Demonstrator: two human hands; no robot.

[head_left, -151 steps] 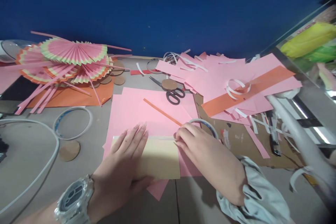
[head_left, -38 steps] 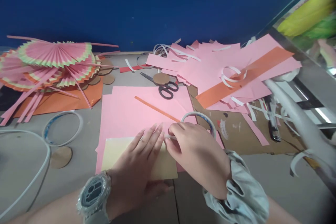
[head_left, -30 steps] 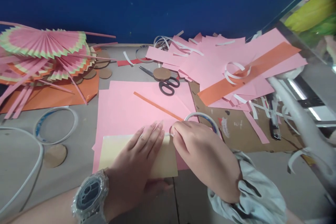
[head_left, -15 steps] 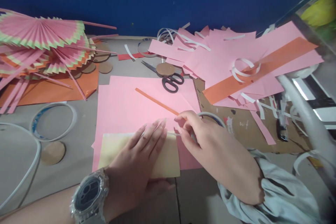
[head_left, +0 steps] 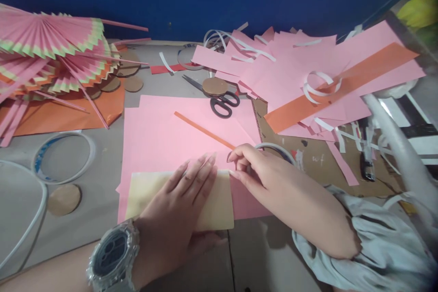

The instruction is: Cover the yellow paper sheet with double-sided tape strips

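- One pale yellow paper sheet (head_left: 219, 205) lies flat on at least two overlapping pink sheets (head_left: 153, 132), near their lower edge; it is plain and rectangular, with a thin whitish strip (head_left: 147, 174) along its far edge.
- Two hands: the left hand (head_left: 174, 210) presses flat across the sheet, its four fingers straight and close together.
- The right hand (head_left: 265, 171) is at the sheet's far right corner, thumb and forefinger slightly apart; whether they grip anything cannot be told.
- One narrow orange strip (head_left: 204, 130) slants over the pink sheets, reaching the right hand.
- One pair of black-handled scissors (head_left: 224, 105), with one cardboard disc (head_left: 215, 86) on top.
- Three tape rings (head_left: 41, 153): left, back and beside the right hand.
- At least three pleated paper fans (head_left: 44, 32), heaped at left.
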